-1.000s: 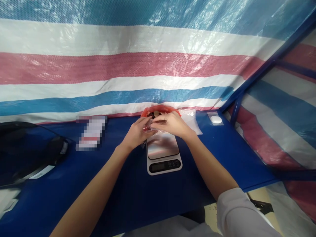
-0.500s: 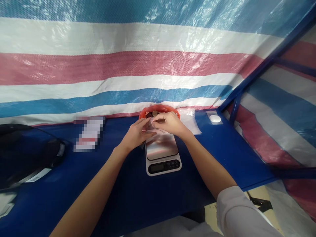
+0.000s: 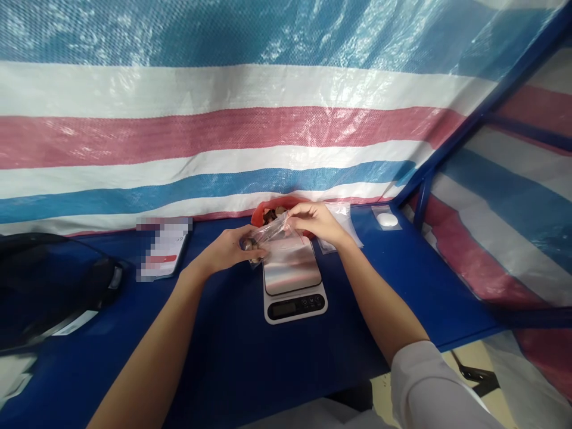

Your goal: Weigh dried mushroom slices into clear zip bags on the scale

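Observation:
A clear plastic bag (image 3: 273, 229) stretches between my two hands, above the back left of a kitchen scale (image 3: 292, 268). Small brownish pieces sit at the bag's left end, their kind too small to make out. My left hand (image 3: 230, 247) is closed around that filled end. At the other end, my right hand (image 3: 315, 221) pinches the bag's edge. The scale has a shiny metal plate and a dark display panel at its front. Behind the hands stands an orange-red basket (image 3: 259, 214) with brown pieces in it, partly hidden by my right hand and the bag.
Flat clear bags (image 3: 342, 220) lie right of the basket. Farther right is a white oval object (image 3: 386, 220) on a small clear packet. A phone-like item (image 3: 167, 250), partly blurred, and a black bag (image 3: 53, 286) are at left. Striped sheeting (image 3: 223, 131) hangs behind the blue table (image 3: 232, 357).
My left hand has moved left and now grips the filled end of the bag. The bag is drawn out between the hands, which were close together before. The view has shifted slightly.

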A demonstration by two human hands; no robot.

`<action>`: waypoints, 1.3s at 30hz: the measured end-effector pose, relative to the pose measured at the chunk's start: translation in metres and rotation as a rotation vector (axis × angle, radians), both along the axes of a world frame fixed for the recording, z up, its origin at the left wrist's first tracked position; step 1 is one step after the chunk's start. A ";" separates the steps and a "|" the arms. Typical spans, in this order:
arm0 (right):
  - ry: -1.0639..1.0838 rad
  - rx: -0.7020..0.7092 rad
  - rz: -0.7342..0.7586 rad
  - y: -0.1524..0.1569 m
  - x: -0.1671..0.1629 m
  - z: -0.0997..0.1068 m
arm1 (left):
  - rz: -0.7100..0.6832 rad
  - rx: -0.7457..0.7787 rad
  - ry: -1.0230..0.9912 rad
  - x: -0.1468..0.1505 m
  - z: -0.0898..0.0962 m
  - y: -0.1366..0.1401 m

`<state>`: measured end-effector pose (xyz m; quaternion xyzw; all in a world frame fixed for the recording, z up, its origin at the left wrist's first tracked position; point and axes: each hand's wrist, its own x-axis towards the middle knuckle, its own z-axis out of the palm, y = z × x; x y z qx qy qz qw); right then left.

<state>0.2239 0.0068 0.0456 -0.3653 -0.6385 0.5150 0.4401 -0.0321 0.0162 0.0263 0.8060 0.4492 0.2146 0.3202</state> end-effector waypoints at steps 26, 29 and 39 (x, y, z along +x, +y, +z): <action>0.285 -0.142 -0.333 0.048 0.021 -0.016 | 0.221 0.231 0.144 0.029 0.060 0.038; 0.288 -0.159 -0.367 0.050 0.029 -0.021 | 0.248 0.240 0.121 0.037 0.058 0.045; 0.232 -0.161 -0.384 0.059 0.034 -0.038 | 0.313 0.276 0.011 0.051 0.051 0.063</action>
